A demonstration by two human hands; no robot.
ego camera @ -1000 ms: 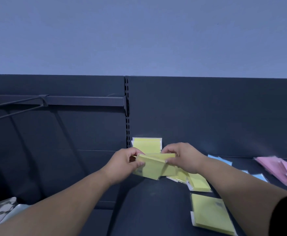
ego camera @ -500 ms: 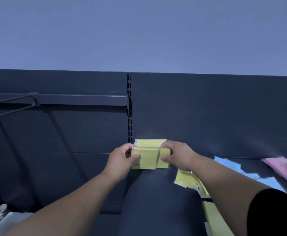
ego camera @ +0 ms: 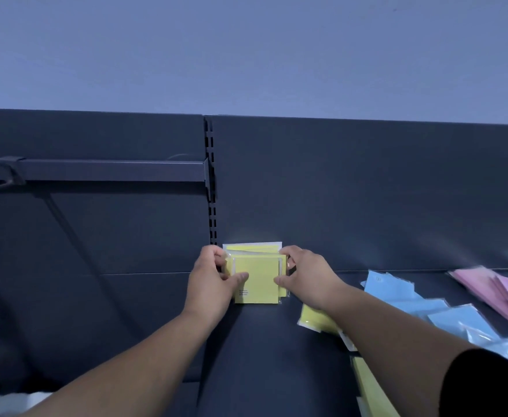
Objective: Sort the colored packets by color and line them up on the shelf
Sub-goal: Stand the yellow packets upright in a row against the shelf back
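A stack of yellow packets [ego camera: 257, 278] stands upright against the dark back panel at the shelf's left end. My left hand [ego camera: 212, 281] grips its left edge and my right hand [ego camera: 302, 278] grips its right edge. More yellow packets [ego camera: 314, 319] lie flat under my right forearm, and another yellow one [ego camera: 370, 389] lies near the front edge. Blue packets [ego camera: 403, 296] are spread to the right. Pink packets [ego camera: 493, 291] lie at the far right.
The dark shelf [ego camera: 271, 356] runs from the slotted upright [ego camera: 210, 182] to the right. A horizontal bar [ego camera: 111, 170] sticks out of the left bay. Something pale [ego camera: 9, 401] shows at the bottom left corner.
Both hands carried the yellow packets back and stood them upright against the ones at the panel. The view shifted, so more blue packets show.
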